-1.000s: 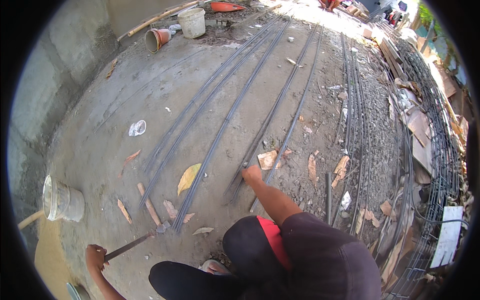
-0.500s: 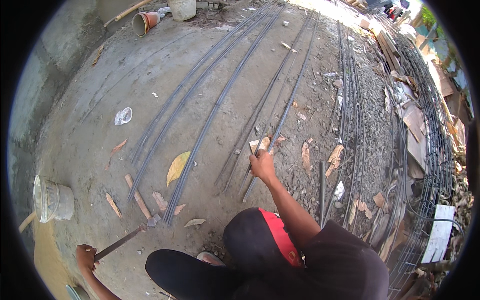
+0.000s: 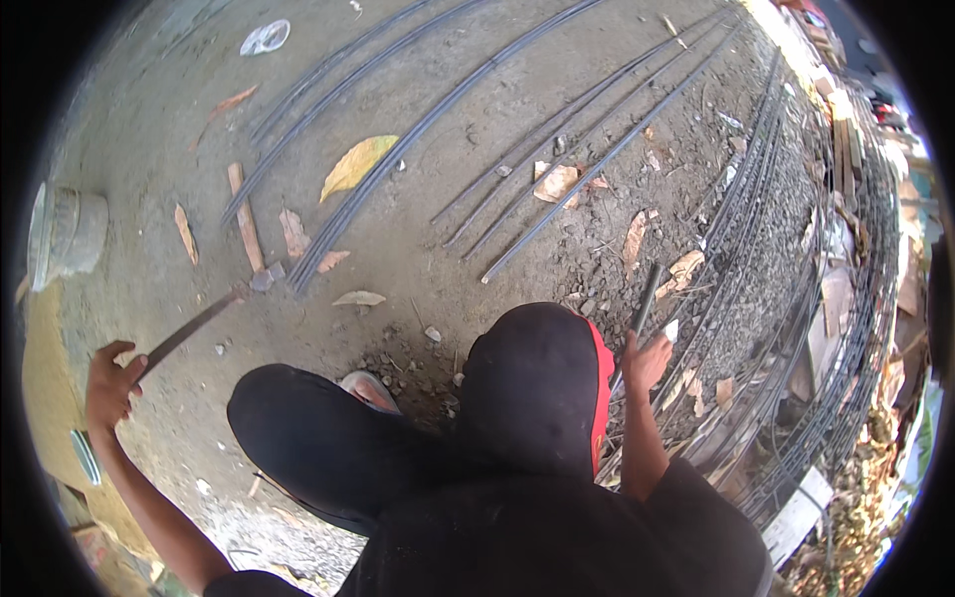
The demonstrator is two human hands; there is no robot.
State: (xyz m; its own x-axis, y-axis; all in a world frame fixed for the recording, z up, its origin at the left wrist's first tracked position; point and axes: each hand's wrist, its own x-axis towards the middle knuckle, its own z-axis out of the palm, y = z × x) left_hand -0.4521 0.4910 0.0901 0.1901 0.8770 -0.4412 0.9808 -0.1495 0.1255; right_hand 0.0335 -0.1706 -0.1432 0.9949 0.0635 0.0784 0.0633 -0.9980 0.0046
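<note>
My left hand (image 3: 111, 383) is out at the lower left, closed around the wooden handle of a hammer (image 3: 199, 323). The hammer's head (image 3: 264, 281) rests on the dirt beside the near ends of the long steel bars (image 3: 418, 129). My right hand (image 3: 647, 360) is close to my body on the right, gripping a short dark steel rod (image 3: 645, 298) that points up and away. A second group of long bars (image 3: 597, 159) lies on the ground ahead of that hand. My black cap (image 3: 537, 383) and dark trouser knee (image 3: 298, 428) hide the ground between my hands.
A pale bucket (image 3: 70, 234) stands at the left edge. A yellow leaf (image 3: 356, 164), wood scraps (image 3: 244, 214) and dry leaves litter the dirt. A thick stack of curved steel bars and mesh (image 3: 786, 249) runs along the right side, with boards beyond it.
My right hand has drawn back from the bars on the ground to my right side and now holds a short rod. The view has tilted down. My left hand still holds the hammer.
</note>
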